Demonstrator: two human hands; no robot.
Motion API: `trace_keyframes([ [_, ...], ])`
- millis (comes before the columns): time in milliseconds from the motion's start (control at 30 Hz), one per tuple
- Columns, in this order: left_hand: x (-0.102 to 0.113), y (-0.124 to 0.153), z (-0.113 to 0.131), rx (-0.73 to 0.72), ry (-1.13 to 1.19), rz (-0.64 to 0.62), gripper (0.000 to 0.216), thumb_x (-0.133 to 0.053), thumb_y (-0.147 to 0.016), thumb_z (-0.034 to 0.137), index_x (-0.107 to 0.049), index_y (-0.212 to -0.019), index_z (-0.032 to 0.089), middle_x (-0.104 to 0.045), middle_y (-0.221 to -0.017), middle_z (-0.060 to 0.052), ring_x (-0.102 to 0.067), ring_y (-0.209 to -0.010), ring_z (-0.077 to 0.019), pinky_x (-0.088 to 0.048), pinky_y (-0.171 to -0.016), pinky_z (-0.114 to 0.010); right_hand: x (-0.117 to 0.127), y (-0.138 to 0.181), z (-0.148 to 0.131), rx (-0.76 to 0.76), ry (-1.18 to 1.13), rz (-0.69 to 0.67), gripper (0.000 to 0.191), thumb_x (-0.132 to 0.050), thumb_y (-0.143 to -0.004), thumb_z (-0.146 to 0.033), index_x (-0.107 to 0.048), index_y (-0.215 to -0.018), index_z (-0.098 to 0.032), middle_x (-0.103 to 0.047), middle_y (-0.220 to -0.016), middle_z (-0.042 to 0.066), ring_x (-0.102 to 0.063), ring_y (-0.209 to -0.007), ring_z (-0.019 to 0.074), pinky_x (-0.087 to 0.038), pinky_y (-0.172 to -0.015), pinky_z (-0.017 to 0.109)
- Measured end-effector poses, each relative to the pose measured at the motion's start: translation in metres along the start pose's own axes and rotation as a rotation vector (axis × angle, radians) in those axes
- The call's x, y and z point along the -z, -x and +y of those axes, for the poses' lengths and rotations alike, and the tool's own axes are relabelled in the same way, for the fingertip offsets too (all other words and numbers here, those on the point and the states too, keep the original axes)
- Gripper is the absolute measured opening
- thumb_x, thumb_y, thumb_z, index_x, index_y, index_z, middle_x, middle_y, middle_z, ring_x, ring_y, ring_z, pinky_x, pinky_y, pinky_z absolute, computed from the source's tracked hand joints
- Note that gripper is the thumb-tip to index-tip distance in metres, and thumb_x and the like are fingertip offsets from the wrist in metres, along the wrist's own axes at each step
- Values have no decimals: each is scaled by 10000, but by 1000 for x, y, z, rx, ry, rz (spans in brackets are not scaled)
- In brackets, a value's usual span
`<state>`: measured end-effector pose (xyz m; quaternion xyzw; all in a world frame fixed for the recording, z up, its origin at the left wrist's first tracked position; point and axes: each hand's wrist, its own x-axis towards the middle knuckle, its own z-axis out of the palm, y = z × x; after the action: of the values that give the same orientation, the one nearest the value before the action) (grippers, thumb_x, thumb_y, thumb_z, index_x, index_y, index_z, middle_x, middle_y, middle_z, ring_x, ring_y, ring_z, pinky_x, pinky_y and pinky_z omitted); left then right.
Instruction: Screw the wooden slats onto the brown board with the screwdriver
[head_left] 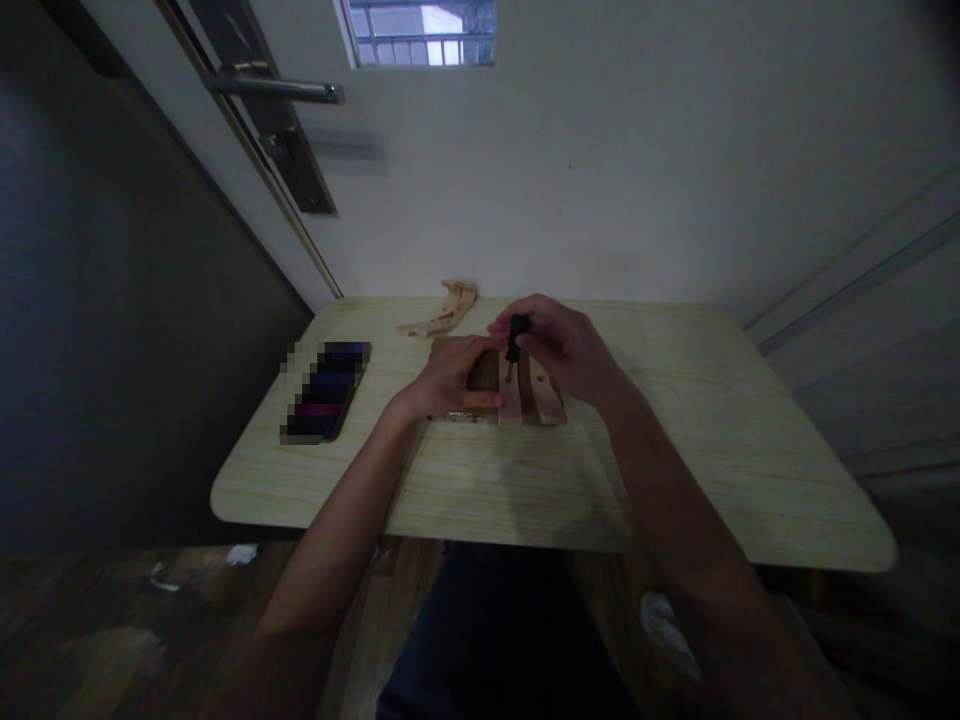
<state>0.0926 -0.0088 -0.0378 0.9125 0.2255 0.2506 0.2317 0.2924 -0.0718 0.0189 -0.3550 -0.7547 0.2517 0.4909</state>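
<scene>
A black-handled screwdriver [516,338] stands nearly upright in the fingers of my right hand [559,340], closed round its handle. Its thin shaft points down onto a pale beige strip [511,402] lying across a flat brown block [486,372]. Another beige strip [547,400] with a small dark hole lies to the right on the same block. Over the block's left part, my left hand [454,375] grips it, thumb along the near side and fingers towards the far side. Whether the shaft's tip enters the strip is too small to tell.
Behind the block, a loose, curved beige piece [448,310] lies near the wall side. A phone [330,390] rests at the left of the pale wooden table [712,450]. Beyond stands a white door with a metal handle [277,90]. A crumpled clear bag [664,625] is below.
</scene>
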Motion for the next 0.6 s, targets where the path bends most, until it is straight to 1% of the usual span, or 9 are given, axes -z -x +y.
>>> trace_keyframes([
  [67, -1, 0, -1, -12, 1, 16, 834, -593, -713, 770, -489, -1287, 173, -559, -1294, -173, -521, -1188, -341, -411, -995, -501, -1, -1, 0, -45, -46, 15, 153, -610, -858, -280, -624, -976, -184, -701, -890, 35, -680, -817, 150, -555, -740, 294],
  [100, -1, 0, -1, -15, 1, 16, 824, -593, -718, 765, -487, -1288, 179, -565, -1284, -168, -528, -1175, -337, -416, -986, -498, -1, -1, 0, -83, -69, 44, 153, -643, -831, -284, -624, -945, -185, -699, -858, 27, -681, -783, 148, -559, -718, 294],
  [200, -2, -1, -2, -19, -4, -1, 763, -587, -741, 746, -504, -1261, 193, -586, -1236, -152, -545, -1133, -322, -426, -956, -486, -6, -1, 1, -182, -74, 171, 246, -760, -719, -346, -602, -840, -200, -690, -774, -1, -677, -697, 150, -564, -640, 289],
  [267, -2, -1, -2, -17, -11, 1, 771, -579, -736, 758, -512, -1245, 183, -592, -1214, -155, -545, -1119, -327, -423, -952, -494, -10, 0, 1, -183, 4, 238, 318, -798, -669, -400, -563, -774, -213, -658, -701, -28, -647, -629, 136, -547, -584, 272],
  [367, -2, -1, -3, -17, -21, 4, 787, -572, -727, 774, -518, -1227, 169, -602, -1172, -156, -547, -1095, -331, -422, -948, -501, -17, 0, 0, -128, 171, 296, 373, -788, -674, -466, -508, -729, -225, -592, -629, -56, -568, -544, 101, -499, -524, 240],
  [433, -2, -1, -3, -16, -27, 7, 772, -582, -726, 768, -527, -1211, 170, -607, -1145, -150, -552, -1073, -328, -427, -940, -499, -21, 0, 0, -94, 236, 313, 377, -765, -698, -500, -505, -742, -230, -583, -637, -57, -554, -541, 94, -484, -517, 229],
  [500, -2, -1, -3, -13, -31, 8, 758, -592, -729, 755, -531, -1207, 171, -605, -1143, -150, -553, -1059, -326, -431, -931, -497, -23, 0, 2, -74, 254, 309, 357, -739, -727, -518, -532, -806, -237, -598, -669, -50, -580, -573, 105, -495, -532, 228],
  [600, -1, -2, -1, -15, -12, -7, 744, -598, -739, 737, -530, -1217, 172, -601, -1173, -151, -552, -1070, -323, -429, -940, -493, -21, 1, 4, -34, 249, 273, 362, -691, -792, -499, -574, -1029, -252, -644, -791, -19, -635, -665, 129, -532, -578, 237],
])
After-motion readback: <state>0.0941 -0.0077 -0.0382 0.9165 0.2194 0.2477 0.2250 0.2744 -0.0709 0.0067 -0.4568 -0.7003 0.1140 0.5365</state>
